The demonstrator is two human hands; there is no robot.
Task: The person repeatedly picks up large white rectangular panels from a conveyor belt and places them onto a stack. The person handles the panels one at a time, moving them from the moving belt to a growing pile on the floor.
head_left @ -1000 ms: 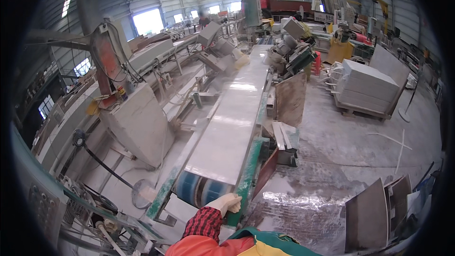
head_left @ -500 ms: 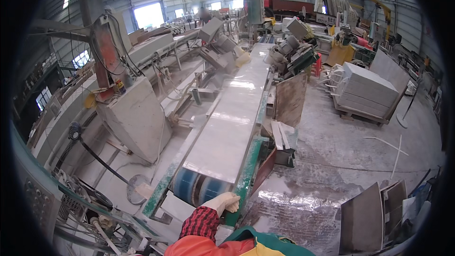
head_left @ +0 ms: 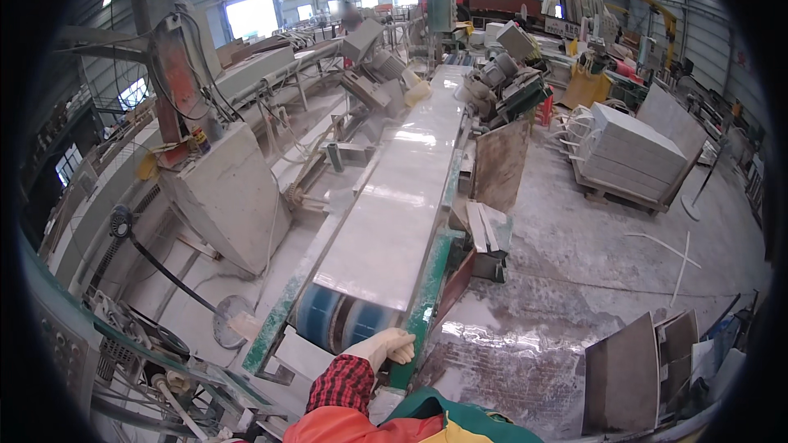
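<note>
My left hand [head_left: 386, 349], in a pale glove below a red-and-black checked cuff, is at the near right corner of a conveyor. Its fingers are together and bent over the green side rail [head_left: 425, 312]. Beside the hand, the blue conveyor belt [head_left: 318, 316] shows at the rounded near end, with a dark gap between its bands. Glossy white stone slabs [head_left: 377, 254] lie flat along the belt, one behind another, reaching away to the machine heads. The hand does not touch the nearest slab's edge. My right hand is out of view.
Motor heads [head_left: 501, 70] flank the conveyor farther back. A board [head_left: 501, 164] leans on its right side. Stacked white slabs [head_left: 632, 148] stand on a pallet at right. Brown panels [head_left: 621, 377] lean at the near right. A black fan [head_left: 121, 221] and a control panel [head_left: 66, 336] are at left.
The view has shifted slightly, so the surroundings sit a little higher and farther left. My left hand stays at the same rail corner, and the slabs show no clear movement.
</note>
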